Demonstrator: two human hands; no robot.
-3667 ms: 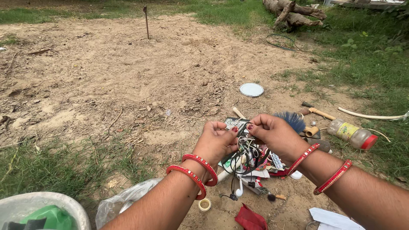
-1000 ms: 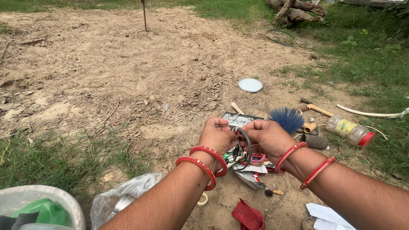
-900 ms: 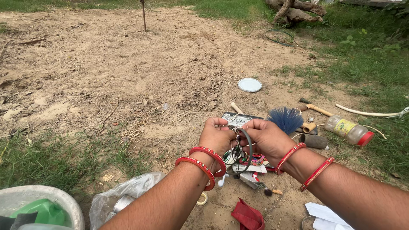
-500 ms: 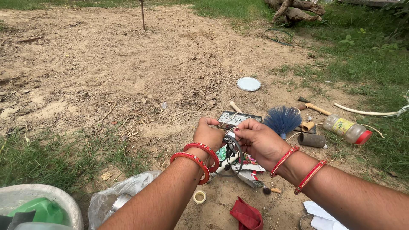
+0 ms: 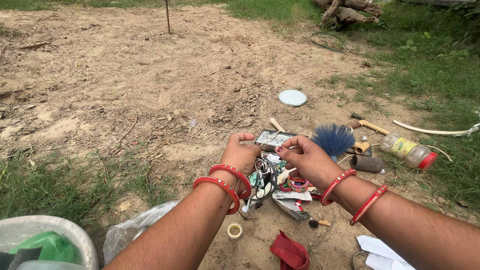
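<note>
A: Head view, over bare sandy ground; left hand curled into a loose fist around a bundle of wires, black and white loops hanging below the palm; two red bangles on that wrist.

B: Right hand?

A: Fingertips pinched together just right of the left thumb; too small to tell whether a strand sits between them; two red bangles on this forearm too. Bundle hangs between the two hands, above a heap of scraps.

B: Heap contents?

A: Coloured bangles, bits of paper, a small brush; a roll of tape lies near the left forearm, a red cloth lower down.

B: Further out?

A: Dark flat device just beyond the fingers; blue bristle brush beside it; plastic bottle with red cap to the right, near grass; round white lid well apart on the dirt; pale basin at lower left, beside a clear plastic bag.
</note>
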